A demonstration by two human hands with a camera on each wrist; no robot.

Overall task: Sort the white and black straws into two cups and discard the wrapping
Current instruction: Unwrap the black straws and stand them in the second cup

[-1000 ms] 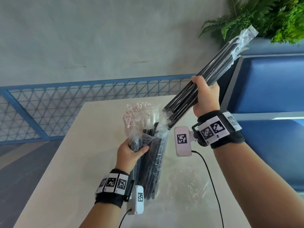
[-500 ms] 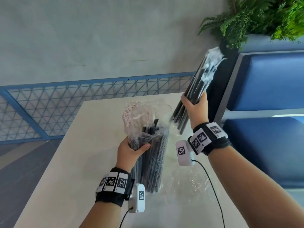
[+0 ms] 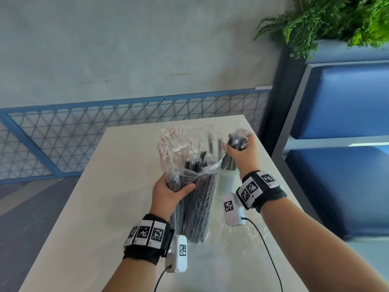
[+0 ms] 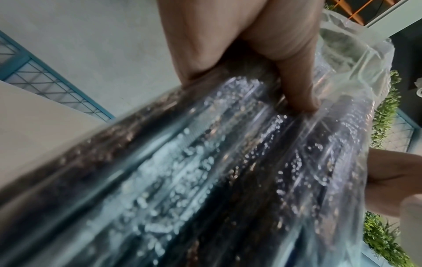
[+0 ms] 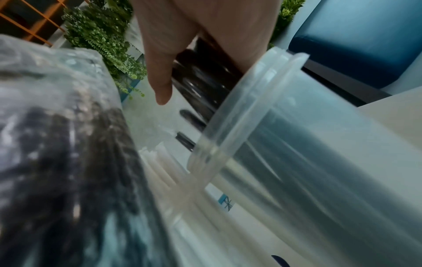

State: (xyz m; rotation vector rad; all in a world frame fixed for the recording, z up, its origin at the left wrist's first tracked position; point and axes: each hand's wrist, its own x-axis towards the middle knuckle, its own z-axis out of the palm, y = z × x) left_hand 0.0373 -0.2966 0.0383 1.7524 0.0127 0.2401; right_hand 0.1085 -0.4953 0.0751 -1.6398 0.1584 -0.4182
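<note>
My left hand (image 3: 172, 190) grips a clear plastic bag of black straws (image 3: 195, 199), upright on the table; its thumb (image 4: 294, 86) presses the film. Just right of the bag, my right hand (image 3: 240, 152) holds a wrapped bundle of black straws (image 3: 237, 141) upright. The bundle's lower ends stand inside a translucent cup (image 3: 227, 180). In the right wrist view the black straws (image 5: 200, 81) pass over the cup's rim (image 5: 251, 108). White straws (image 3: 170, 135) stand behind the bag, also visible as white straws (image 5: 160, 168); whatever holds them is hidden.
Loose clear wrapping (image 3: 242, 234) lies on the pale table (image 3: 105, 207) near my right wrist. A blue mesh railing (image 3: 84, 133) runs behind the table. A blue bench (image 3: 347, 102) and green plants (image 3: 336, 22) are to the right.
My right hand swung its black straw bundle from a raised slant to upright and lowered it into the cup. The left hand kept hold of the bag.
</note>
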